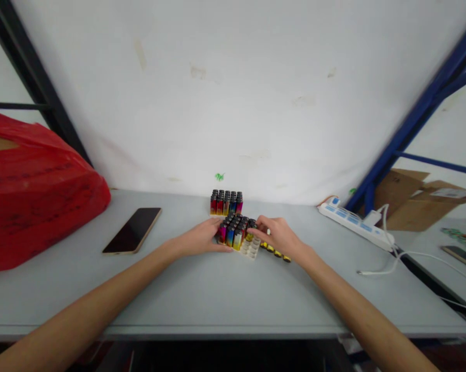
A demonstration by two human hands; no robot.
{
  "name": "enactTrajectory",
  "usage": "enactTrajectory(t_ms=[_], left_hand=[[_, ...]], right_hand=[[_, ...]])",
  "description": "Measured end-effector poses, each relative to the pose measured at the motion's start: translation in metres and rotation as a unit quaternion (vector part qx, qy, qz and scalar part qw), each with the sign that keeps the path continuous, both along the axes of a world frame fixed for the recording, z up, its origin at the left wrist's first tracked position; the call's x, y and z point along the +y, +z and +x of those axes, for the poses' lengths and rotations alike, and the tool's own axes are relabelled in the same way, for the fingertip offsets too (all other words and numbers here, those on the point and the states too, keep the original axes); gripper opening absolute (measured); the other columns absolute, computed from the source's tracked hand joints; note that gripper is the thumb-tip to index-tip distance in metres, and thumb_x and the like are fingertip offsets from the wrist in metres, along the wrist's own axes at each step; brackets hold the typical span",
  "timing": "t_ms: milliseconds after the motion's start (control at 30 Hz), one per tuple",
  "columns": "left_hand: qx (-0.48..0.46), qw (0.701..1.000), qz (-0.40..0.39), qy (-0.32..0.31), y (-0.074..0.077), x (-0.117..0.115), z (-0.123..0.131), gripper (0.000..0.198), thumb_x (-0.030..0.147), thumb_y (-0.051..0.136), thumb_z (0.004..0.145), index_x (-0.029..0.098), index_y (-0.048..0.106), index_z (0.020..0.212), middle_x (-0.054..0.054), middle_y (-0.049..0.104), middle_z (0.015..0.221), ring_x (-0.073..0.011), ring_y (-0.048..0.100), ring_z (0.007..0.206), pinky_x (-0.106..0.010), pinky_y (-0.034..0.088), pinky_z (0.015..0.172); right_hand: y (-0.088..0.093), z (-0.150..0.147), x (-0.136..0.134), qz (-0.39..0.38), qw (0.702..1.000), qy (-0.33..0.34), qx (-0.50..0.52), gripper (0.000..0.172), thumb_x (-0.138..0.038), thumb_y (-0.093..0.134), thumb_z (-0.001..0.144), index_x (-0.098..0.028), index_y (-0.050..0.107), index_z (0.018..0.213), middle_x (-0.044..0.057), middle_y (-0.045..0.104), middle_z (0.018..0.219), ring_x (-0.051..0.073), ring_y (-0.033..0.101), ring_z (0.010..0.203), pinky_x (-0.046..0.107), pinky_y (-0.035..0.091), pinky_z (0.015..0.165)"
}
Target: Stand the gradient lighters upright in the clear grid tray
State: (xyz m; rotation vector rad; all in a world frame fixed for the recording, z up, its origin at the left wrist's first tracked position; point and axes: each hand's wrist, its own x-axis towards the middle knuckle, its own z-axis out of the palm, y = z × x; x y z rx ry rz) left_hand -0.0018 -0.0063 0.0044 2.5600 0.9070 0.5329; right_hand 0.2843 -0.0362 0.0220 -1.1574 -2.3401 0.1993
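lighters (229,239), likely light, stiff and slick, best taken by their sides, stand in a white tray (250,250) on the tabletop (201,294), our left hand (201,236) grasping the block, our right hand (277,235) pinching a yellow lighter (249,237).

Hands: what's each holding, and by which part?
Left hand holds the tray by its left end. Right hand is at a yellow lighter, near its top; grip unclear.
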Motion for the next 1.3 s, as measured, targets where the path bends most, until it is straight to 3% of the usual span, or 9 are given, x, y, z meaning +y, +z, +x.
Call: enactTrajectory(t_ms=[133, 267, 433, 600, 800, 933, 1067, 1200, 1300], left_hand=[[-0.004, 1.0, 0.001, 0.011, 0.0, 0.0, 0.0, 0.071, 0.053, 0.086, 0.082, 0.018, 0.064, 0.14, -0.014, 0.066, 0.144, -0.0357, 0.06, 0.134, -0.046, 0.044, 0.118], [-0.009, 1.0, 0.006, 0.008, 0.001, -0.001, 0.0, 0.07, 0.053, 0.086, 0.082, 0.018, 0.065, 0.139, -0.013, 0.065, 0.146, -0.0355, 0.059, 0.135, -0.045, 0.044, 0.119], [-0.01, 1.0, 0.013, 0.007, 0.001, 0.0, 0.0, 0.075, 0.056, 0.085, 0.082, 0.02, 0.063, 0.143, -0.012, 0.062, 0.151, -0.034, 0.058, 0.138, -0.043, 0.04, 0.124], [0.006, 1.0, 0.01, 0.008, 0.001, 0.0, 0.0, 0.074, 0.058, 0.083, 0.082, 0.019, 0.064, 0.141, -0.012, 0.062, 0.15, -0.0341, 0.058, 0.138, -0.043, 0.039, 0.124], [-0.005, 1.0, 0.011, 0.003, 0.002, 0.0, 0.0, 0.075, 0.06, 0.083, 0.083, 0.02, 0.063, 0.142, -0.011, 0.063, 0.15, -0.0327, 0.059, 0.137, -0.042, 0.039, 0.124], [0.008, 1.0, 0.004, 0.004, 0.001, 0.001, 0.0, 0.07, 0.06, 0.082, 0.083, 0.019, 0.066, 0.138, -0.012, 0.064, 0.148, -0.0342, 0.058, 0.137, -0.044, 0.04, 0.123], [0.012, 1.0, 0.004, 0.008, 0.002, 0.0, -0.001, 0.066, 0.061, 0.081, 0.084, 0.019, 0.069, 0.133, -0.011, 0.065, 0.146, -0.0341, 0.059, 0.136, -0.042, 0.042, 0.122], [0.005, 1.0, 0.013, 0.002, 0.001, 0.001, -0.001, 0.075, 0.063, 0.081, 0.083, 0.019, 0.063, 0.142, -0.012, 0.061, 0.152, -0.033, 0.056, 0.14, -0.041, 0.038, 0.125], [0.001, 1.0, 0.017, 0.005, 0.0, 0.002, -0.001, 0.078, 0.063, 0.081, 0.083, 0.02, 0.061, 0.144, -0.012, 0.061, 0.152, -0.0335, 0.057, 0.139, -0.042, 0.039, 0.124]], right_hand=[[0.0, 0.003, 0.001, 0.008, 0.998, 0.008, -0.065, 0.034, -0.05, 0.055, 0.107, -0.02, 0.066, 0.093, 0.002, 0.07, 0.069, 0.015, 0.058, 0.058, 0.026, 0.032, 0.057], [0.004, 0.006, 0.003, -0.002, 0.992, -0.026, -0.12, 0.05, -0.061, 0.055, 0.104, -0.02, 0.068, 0.077, 0.005, 0.073, 0.07, 0.016, 0.058, 0.058, 0.028, 0.028, 0.057], [0.018, 0.042, 0.015, 0.016, 0.992, -0.095, -0.086, 0.057, -0.056, 0.044, 0.108, -0.02, 0.07, 0.073, 0.005, 0.069, 0.064, 0.016, 0.057, 0.057, 0.029, 0.031, 0.06], [0.01, 0.09, 0.041, -0.013, 0.991, -0.105, -0.077, 0.028, -0.036, 0.058, 0.102, -0.017, 0.077, 0.095, 0.011, 0.079, 0.092, 0.022, 0.07, 0.082, 0.029, 0.047, 0.075], [-0.005, 0.109, 0.053, -0.133, 0.983, -0.078, -0.102, 0.025, -0.04, 0.068, 0.095, -0.018, 0.079, 0.099, 0.01, 0.08, 0.096, 0.024, 0.073, 0.088, 0.031, 0.052, 0.081], [-0.009, 0.111, 0.055, -0.116, 0.98, -0.103, -0.123, 0.02, -0.035, 0.067, 0.095, -0.017, 0.076, 0.093, 0.01, 0.08, 0.096, 0.023, 0.072, 0.087, 0.03, 0.051, 0.079], [-0.017, 0.11, 0.058, -0.082, 0.972, -0.168, -0.145, 0.015, -0.029, 0.062, 0.099, -0.016, 0.067, 0.104, 0.011, 0.077, 0.092, 0.022, 0.068, 0.081, 0.029, 0.046, 0.072], [-0.017, 0.107, 0.057, -0.06, 0.977, -0.192, -0.077, 0.018, -0.03, 0.051, 0.103, -0.019, 0.062, 0.111, 0.005, 0.073, 0.076, 0.02, 0.064, 0.072, 0.029, 0.043, 0.07], [-0.01, 0.099, 0.055, -0.03, 0.98, -0.19, 0.056, 0.029, -0.045, 0.051, 0.102, -0.02, 0.064, 0.109, 0.001, 0.068, 0.069, 0.019, 0.06, 0.064, 0.03, 0.043, 0.066]])
